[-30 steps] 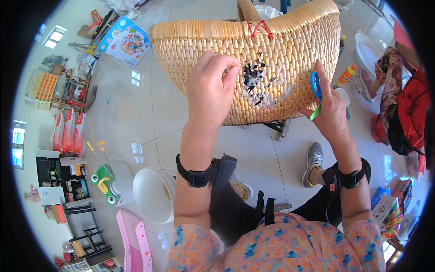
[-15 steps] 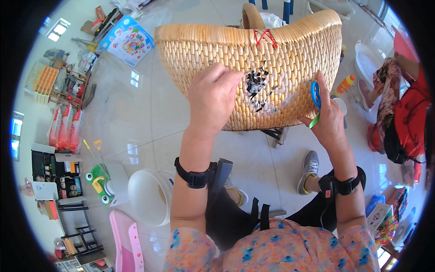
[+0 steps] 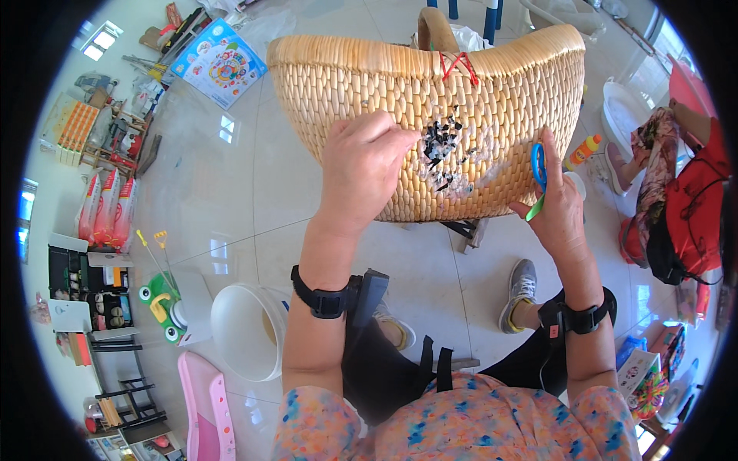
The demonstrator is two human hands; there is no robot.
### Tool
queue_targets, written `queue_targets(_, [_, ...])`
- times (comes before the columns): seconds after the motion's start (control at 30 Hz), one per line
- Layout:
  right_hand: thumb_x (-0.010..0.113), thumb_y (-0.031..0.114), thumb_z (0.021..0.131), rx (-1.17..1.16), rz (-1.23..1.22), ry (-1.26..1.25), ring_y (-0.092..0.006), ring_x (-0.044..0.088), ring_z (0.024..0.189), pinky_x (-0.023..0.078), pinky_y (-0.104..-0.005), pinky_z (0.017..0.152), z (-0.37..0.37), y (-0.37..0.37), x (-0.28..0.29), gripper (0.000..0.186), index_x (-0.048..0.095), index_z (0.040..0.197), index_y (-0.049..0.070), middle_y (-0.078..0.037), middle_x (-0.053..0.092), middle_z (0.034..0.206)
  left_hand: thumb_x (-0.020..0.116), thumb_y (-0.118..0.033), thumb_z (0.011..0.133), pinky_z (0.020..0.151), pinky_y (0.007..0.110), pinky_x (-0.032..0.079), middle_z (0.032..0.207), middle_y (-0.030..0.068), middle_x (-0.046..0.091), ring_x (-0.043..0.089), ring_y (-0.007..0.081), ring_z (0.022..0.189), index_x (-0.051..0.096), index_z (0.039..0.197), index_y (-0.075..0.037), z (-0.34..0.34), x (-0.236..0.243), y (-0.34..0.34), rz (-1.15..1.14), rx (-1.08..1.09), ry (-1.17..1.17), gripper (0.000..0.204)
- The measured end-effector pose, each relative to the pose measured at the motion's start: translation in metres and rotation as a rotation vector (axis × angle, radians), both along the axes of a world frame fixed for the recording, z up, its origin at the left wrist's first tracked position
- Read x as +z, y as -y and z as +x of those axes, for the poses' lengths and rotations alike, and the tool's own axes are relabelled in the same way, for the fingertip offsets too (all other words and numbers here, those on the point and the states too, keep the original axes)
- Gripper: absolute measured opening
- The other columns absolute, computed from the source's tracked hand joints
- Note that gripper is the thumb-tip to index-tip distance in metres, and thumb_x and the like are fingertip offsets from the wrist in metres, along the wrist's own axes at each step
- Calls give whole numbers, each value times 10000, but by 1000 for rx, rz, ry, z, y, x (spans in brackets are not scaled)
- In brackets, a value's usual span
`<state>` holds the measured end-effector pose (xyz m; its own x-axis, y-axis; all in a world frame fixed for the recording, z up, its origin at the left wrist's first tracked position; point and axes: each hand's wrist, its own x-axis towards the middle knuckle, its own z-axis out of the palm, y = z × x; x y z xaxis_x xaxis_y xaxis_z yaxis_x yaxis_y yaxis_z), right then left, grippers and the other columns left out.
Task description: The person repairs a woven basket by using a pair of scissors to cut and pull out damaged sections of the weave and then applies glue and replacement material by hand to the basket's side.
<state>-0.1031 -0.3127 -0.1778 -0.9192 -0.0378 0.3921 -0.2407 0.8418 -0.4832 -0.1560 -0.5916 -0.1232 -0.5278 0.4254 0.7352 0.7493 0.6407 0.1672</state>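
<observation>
A pale woven basket (image 3: 346, 92), red cord at its rim, fills the upper middle. Its side carries a patch of small black and whitish bits (image 3: 440, 142). My left hand (image 3: 361, 169) is closed in a pinch at the patch's left edge; whether anything is between the fingertips is too small to tell. My right hand (image 3: 557, 203) grips scissors (image 3: 538, 165) with blue and green handles against the basket's right side, index finger extended along them.
A white bucket (image 3: 238, 338), pink tub (image 3: 196, 407) and green frog-shaped item (image 3: 161, 307) stand lower left. Shelved goods (image 3: 100, 138) line the left wall. An orange bottle (image 3: 580, 154) is behind my right hand. Another person (image 3: 684, 192) in red is at the right, near a white basin (image 3: 619, 107).
My pinched left hand has shifted a little lower beside the patch of bits. The basket sits slightly farther right in the picture. My right hand keeps its grip on the scissors.
</observation>
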Motion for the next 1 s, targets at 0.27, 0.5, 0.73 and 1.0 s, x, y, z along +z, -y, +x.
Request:
queue_targets(0.27, [894, 3, 548, -27, 11, 35, -318, 606, 762, 490, -414, 712, -2, -2, 0, 1277, 149, 1573, 167, -138, 615, 842, 717, 10, 776, 656, 355, 444, 744, 49, 583, 588, 239, 699, 726, 892, -69, 1, -4, -8, 26, 50, -16, 141])
queue_targets(0.5, [892, -2, 547, -9, 34, -26, -337, 624, 805, 501, -423, 746, -2, -4, -4, 1279, 146, 1573, 163, -160, 644, 923, 715, 1, 773, 660, 362, 450, 742, 65, 576, 586, 247, 706, 713, 890, -55, 2, -6, -8, 94, 111, -34, 130])
queue_targets(0.73, [888, -8, 552, -6, 25, 1, -352, 626, 820, 504, -427, 754, -1, -2, -1, 1275, 143, 1573, 166, -179, 652, 984, 718, -42, 751, 695, 358, 398, 732, 2, 531, 563, 211, 700, 681, 838, -109, -3, -12, -6, 44, 106, -74, 115])
queue_targets(1.0, [888, 2, 561, -26, 19, 41, -314, 610, 775, 499, -418, 728, -2, -3, -3, 1274, 136, 1577, 160, -134, 620, 841, 725, -24, 768, 702, 356, 404, 737, 20, 572, 574, 216, 700, 709, 896, -91, 0, -13, -8, 49, 91, -88, 146])
